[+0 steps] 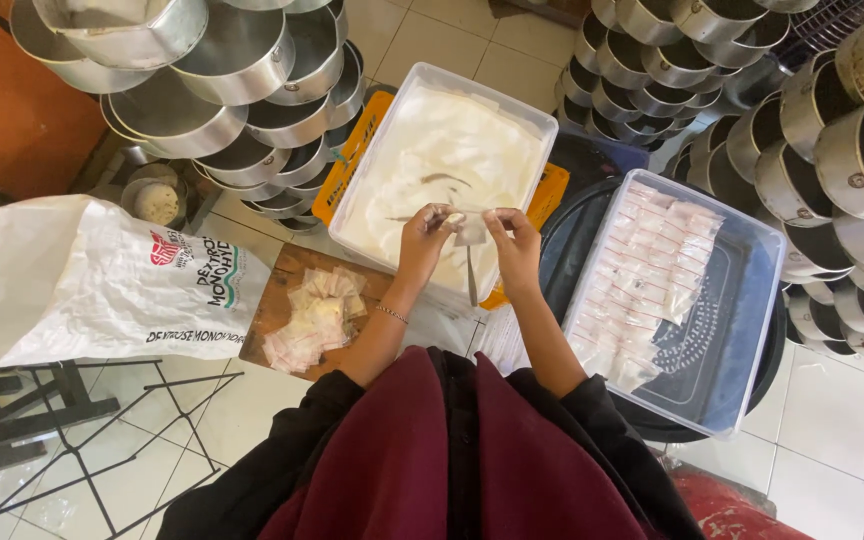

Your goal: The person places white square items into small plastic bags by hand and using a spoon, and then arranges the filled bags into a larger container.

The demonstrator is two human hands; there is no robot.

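Both hands pinch a small clear plastic sachet (470,230) between them, held above the near edge of a clear tub of white powder (432,160). My left hand (426,238) grips its left side, and my right hand (514,240) grips the right side. A metal spoon (472,282) lies in the powder just below the sachet. On the left, a heap of empty small sachets (314,318) rests on a wooden board (282,280). To the right, a clear tub (742,330) holds rows of filled sachets (647,280).
Stacks of round metal baking tins (232,80) hang at the upper left, with more of these tins (832,150) at the upper right. A large white printed sack (92,285) lies at left. A black wire rack (122,430) stands on the white tiled floor.
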